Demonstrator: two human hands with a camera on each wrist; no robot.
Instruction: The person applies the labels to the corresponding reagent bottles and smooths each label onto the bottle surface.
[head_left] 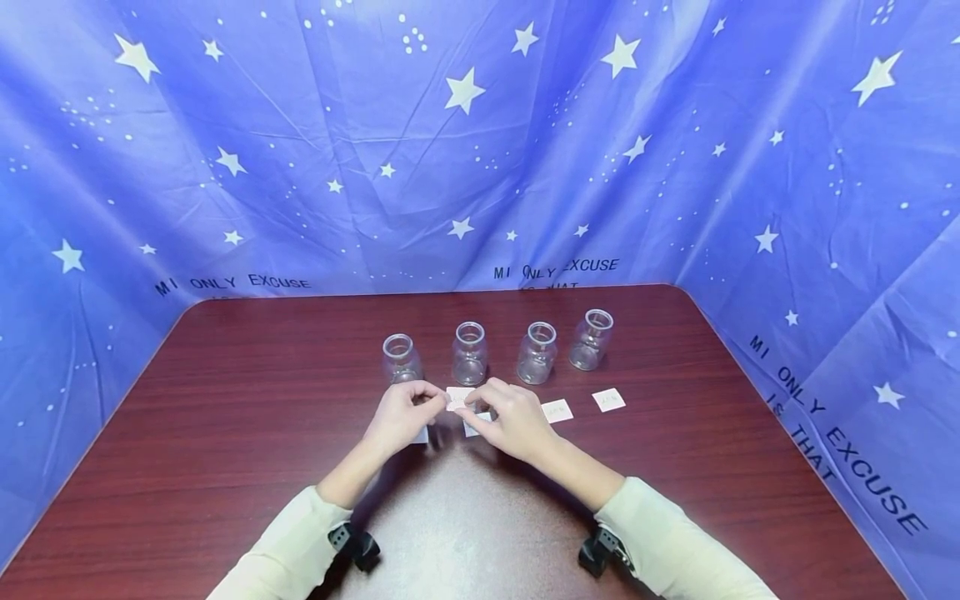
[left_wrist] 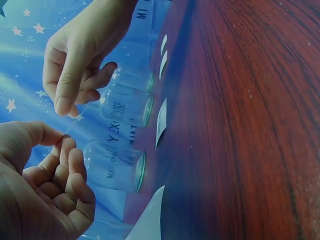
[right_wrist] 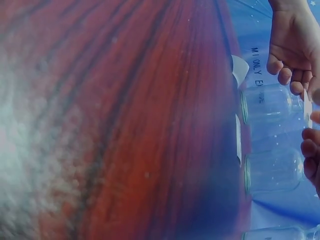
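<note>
My left hand (head_left: pixel 405 417) pinches one side of a small white paper slip (head_left: pixel 457 396) with faint writing on it. On the opposite side, the thumb and fingers of my right hand (head_left: pixel 512 419) grip the same slip. It is held up off the table, stretched between both hands, and looks like a thin edge in the right wrist view. Just behind the hands stand clear glass jars: one behind the left hand (head_left: pixel 402 360), one behind the slip (head_left: pixel 470 354). Another paper slip (head_left: pixel 477 425) lies below the right hand, partly covered by it.
To the right along the same row stand two more open glass jars, one nearer (head_left: pixel 536 354) and one at the end (head_left: pixel 592 340). White slips lie before them, one (head_left: pixel 557 411) beside another (head_left: pixel 609 400). A slip (head_left: pixel 422 435) shows beneath the left hand. Starry blue cloth (head_left: pixel 420 167) encloses the wooden table (head_left: pixel 247 400).
</note>
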